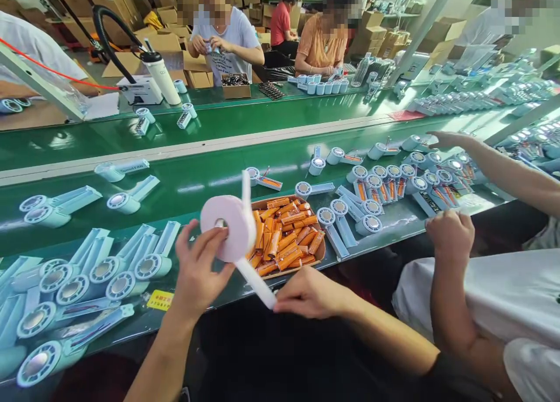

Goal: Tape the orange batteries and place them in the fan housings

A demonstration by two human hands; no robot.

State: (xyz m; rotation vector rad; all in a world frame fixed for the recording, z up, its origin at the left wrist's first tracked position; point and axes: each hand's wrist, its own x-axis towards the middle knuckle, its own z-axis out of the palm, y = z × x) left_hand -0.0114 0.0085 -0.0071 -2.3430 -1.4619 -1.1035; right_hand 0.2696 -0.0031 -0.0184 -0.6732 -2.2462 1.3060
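My left hand point(198, 273) holds up a roll of white tape point(230, 227) by its core, fingers wrapped around its near side. My right hand point(308, 294) pinches the free strip of tape point(256, 282), which runs down and to the right from the roll. Just behind the roll sits a cardboard tray point(321, 255) full of orange batteries point(284, 236). Light blue handheld fan housings point(109, 273) lie in rows on the green bench to the left of my hands.
A co-worker at my right rests one hand point(450, 233) at the bench edge and reaches the other point(446, 139) over more fan housings point(394, 180). Across the green conveyor point(219, 128), several people work among cardboard boxes. A white bottle point(161, 78) stands far left.
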